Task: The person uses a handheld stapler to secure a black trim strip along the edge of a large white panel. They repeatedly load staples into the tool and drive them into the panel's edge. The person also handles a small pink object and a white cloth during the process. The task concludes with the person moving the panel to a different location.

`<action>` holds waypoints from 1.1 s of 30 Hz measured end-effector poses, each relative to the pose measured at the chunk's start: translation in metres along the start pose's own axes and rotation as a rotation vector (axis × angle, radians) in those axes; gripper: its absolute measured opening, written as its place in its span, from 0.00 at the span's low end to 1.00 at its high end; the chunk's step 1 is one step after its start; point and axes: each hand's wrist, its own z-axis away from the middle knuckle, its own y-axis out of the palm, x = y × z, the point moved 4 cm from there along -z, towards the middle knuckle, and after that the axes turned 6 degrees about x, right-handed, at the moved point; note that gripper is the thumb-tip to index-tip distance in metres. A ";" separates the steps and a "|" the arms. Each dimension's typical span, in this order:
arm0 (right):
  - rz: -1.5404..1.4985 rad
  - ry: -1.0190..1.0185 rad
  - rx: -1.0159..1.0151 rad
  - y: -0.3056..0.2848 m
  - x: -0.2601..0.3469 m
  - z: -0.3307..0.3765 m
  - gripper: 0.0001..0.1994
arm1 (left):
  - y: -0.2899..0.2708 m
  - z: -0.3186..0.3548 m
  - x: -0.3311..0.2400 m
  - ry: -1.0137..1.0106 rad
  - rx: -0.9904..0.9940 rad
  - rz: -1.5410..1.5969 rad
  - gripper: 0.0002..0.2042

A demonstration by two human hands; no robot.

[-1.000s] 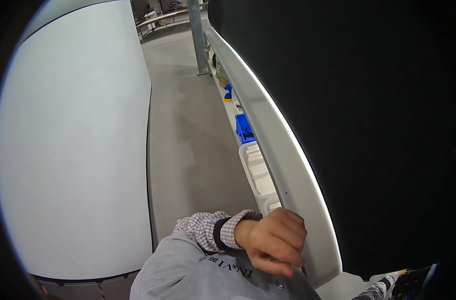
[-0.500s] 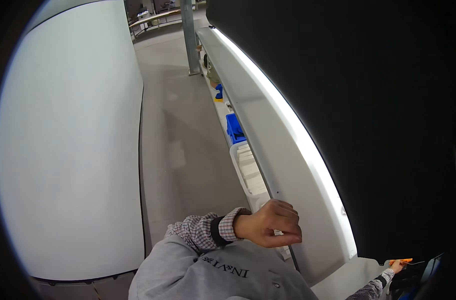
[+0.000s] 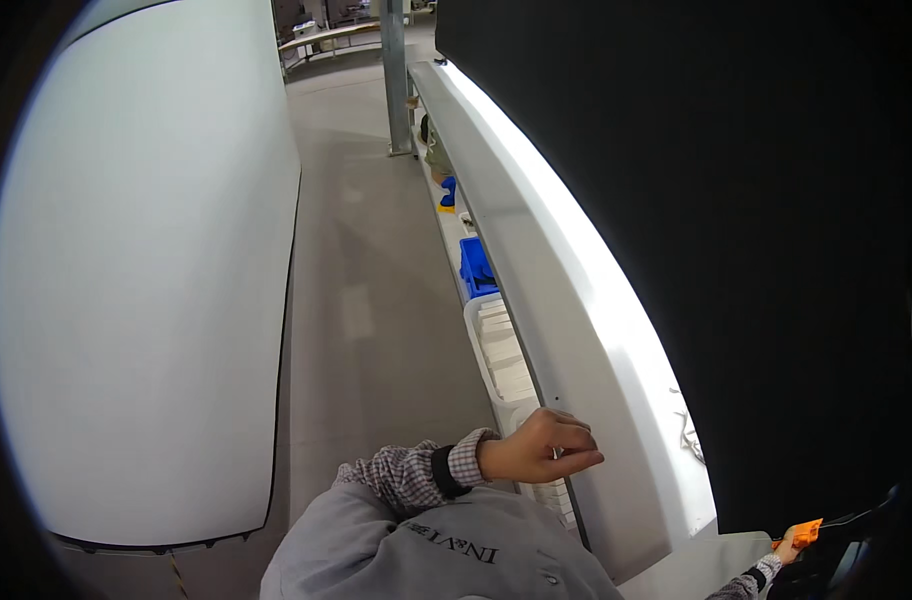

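Note:
My left hand [image 3: 538, 447] rests against the lower edge of a long white curved panel [image 3: 566, 300]. Its fingers are curled together and its fingertips touch the panel. A dark wristband and a checked cuff show at the wrist. My right hand [image 3: 782, 549] is small at the lower right corner, closed on a small orange tool [image 3: 806, 532] with a thin dark lead running off to the right. Just under the left hand lies a white tray [image 3: 504, 360] of stacked white parts.
A blue bin [image 3: 475, 268] and a smaller blue item [image 3: 449, 190] sit along the shelf under the panel. A large white rounded body [image 3: 146, 280] fills the left. Grey floor [image 3: 366, 300] runs between them to a metal post [image 3: 396, 75]. A black surface [image 3: 756, 250] fills the right.
My left hand has let go of the panel's edge and slid slightly up it, now touching with its fingertips. My right hand with the orange tool has come more into view.

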 end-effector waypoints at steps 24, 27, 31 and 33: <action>0.552 0.063 -0.327 0.024 0.057 0.105 0.24 | -0.019 0.096 0.194 -0.801 -0.243 -0.134 0.14; 0.610 0.054 -0.256 0.078 0.104 0.199 0.20 | -0.030 0.115 0.225 -1.017 -0.223 -0.155 0.19; 0.225 0.004 0.380 0.181 0.228 0.351 0.17 | -0.034 0.112 0.255 -1.087 -0.157 -0.050 0.23; 0.141 -0.325 0.725 0.225 0.284 0.431 0.23 | -0.033 0.102 0.269 -1.064 -0.137 0.053 0.23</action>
